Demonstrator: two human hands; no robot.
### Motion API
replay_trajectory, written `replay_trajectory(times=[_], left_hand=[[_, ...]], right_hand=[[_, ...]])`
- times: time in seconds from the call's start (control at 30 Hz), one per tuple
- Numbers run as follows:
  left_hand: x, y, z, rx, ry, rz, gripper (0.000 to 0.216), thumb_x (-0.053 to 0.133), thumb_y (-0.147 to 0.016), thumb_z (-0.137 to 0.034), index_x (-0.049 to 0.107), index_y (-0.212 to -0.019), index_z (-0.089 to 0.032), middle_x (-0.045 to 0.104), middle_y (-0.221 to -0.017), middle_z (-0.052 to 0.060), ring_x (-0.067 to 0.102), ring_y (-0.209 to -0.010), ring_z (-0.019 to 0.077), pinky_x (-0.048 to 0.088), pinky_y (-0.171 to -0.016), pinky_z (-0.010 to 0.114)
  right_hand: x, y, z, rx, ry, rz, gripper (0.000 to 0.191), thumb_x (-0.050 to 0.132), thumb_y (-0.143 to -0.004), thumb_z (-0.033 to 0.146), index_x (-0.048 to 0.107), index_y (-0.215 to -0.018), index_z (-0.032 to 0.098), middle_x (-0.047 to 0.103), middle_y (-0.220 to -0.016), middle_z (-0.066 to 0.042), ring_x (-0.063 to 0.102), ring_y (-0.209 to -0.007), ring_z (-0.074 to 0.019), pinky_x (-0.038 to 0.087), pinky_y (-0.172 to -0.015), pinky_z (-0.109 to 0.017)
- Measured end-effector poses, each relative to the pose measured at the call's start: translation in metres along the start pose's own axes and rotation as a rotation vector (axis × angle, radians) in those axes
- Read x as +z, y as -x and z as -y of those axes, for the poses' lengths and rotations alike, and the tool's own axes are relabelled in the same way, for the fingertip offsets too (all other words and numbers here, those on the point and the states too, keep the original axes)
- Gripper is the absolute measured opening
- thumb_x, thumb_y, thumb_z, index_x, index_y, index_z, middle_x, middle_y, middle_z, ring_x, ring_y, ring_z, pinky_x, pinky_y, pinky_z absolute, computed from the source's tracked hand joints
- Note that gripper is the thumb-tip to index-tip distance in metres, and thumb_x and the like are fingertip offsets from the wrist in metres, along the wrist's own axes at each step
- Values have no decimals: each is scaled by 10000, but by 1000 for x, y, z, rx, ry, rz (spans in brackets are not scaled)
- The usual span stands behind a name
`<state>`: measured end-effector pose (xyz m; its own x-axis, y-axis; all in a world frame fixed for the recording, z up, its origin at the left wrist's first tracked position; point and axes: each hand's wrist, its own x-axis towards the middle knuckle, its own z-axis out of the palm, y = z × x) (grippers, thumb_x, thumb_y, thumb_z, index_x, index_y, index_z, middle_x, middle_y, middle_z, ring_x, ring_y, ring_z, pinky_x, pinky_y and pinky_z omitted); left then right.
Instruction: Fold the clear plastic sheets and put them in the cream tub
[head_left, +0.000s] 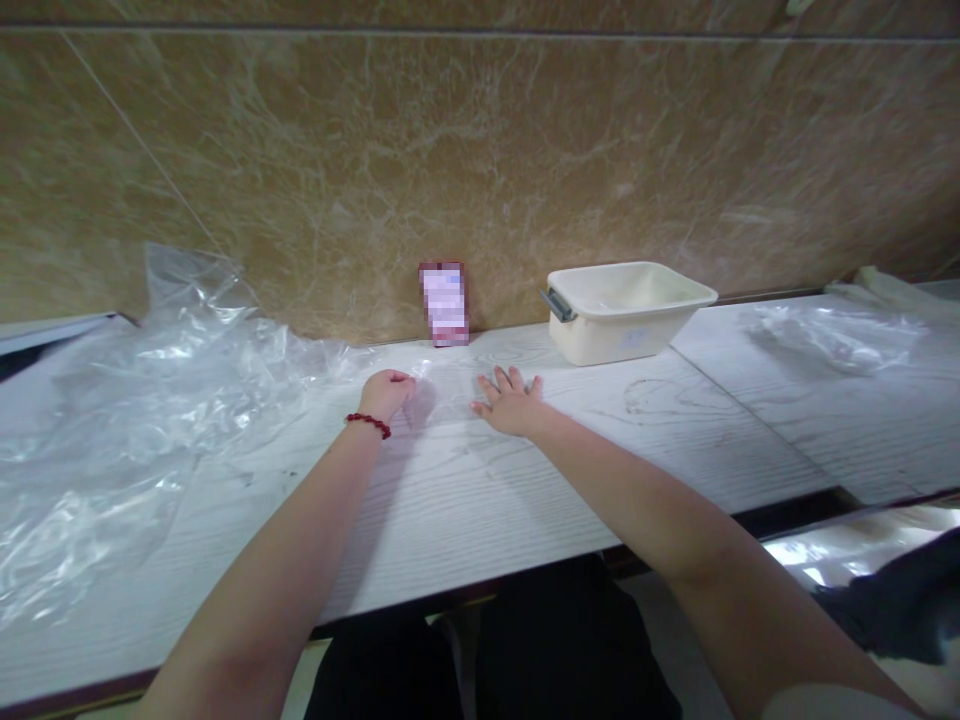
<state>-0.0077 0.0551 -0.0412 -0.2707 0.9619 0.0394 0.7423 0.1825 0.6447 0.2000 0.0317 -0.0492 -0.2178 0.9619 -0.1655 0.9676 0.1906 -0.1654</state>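
Note:
My left hand (388,393), with a dark red bead bracelet at the wrist, is closed in a pinch above the table. A thin clear plastic bag (421,369) shows at its fingertips, faint against the white surface; its outline is hard to make out. Palm down, my right hand (511,402) lies with fingers spread, pressing on the tabletop where the clear film seems to reach. To the left of my left hand spreads a large crumpled heap of clear plastic bags (187,370).
A cream plastic bin (619,335) with a grey handle clip stands at the wall, right of my right hand. A phone (448,305) leans on the marbled wall (480,150). More clear plastic (836,335) lies far right. The white wood-grain table (450,520) ends near my lap.

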Motion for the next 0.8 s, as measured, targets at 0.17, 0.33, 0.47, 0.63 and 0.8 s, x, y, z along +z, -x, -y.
replay_trajectory(times=[0.17, 0.33, 0.47, 0.63, 0.8], left_hand=[[7, -5, 6, 137, -58, -71, 293, 507, -638, -213, 529, -920, -138, 613, -813, 45, 569, -700, 125, 440, -637, 227], [4, -2, 7, 344, -243, -76, 316, 446, -658, -97, 546, -955, -135, 563, -974, 92, 522, -925, 167, 385, -837, 286], [2, 12, -1, 567, -513, -29, 381, 336, -769, -169, 475, -1121, -130, 418, -1230, 118, 333, -1163, 211, 244, -963, 375], [12, 37, -9, 666, -603, 290, 637, 229, -778, -551, 213, -1304, -192, 195, -1367, 109, 111, -1253, 258, 112, -975, 471], [18, 48, -11, 566, -638, 343, 747, 193, -695, -679, 154, -1312, -260, 106, -1383, 131, 66, -1251, 300, 80, -950, 510]], right_hand=[[1, 1, 1, 5, 13, -8, 643, 124, -766, 602, 73, -1325, 288, -8, -1392, -31, -70, -1242, -285, -40, -883, -608], [3, 0, 0, 10, 13, -33, 659, 96, -757, 619, 73, -1325, 285, -2, -1392, -32, -70, -1240, -288, -47, -880, -608], [3, 0, -1, 9, 0, -17, 672, 101, -749, 629, 73, -1325, 284, -15, -1392, -34, -76, -1239, -292, -58, -874, -610], [3, 0, 0, 16, -2, -11, 677, 113, -748, 630, 66, -1326, 281, -27, -1392, -27, -84, -1238, -292, -64, -877, -605], [0, 1, 2, 61, 4, -2, 716, 115, -739, 641, 31, -1332, 248, -46, -1389, -30, -103, -1233, -299, -74, -871, -612]])
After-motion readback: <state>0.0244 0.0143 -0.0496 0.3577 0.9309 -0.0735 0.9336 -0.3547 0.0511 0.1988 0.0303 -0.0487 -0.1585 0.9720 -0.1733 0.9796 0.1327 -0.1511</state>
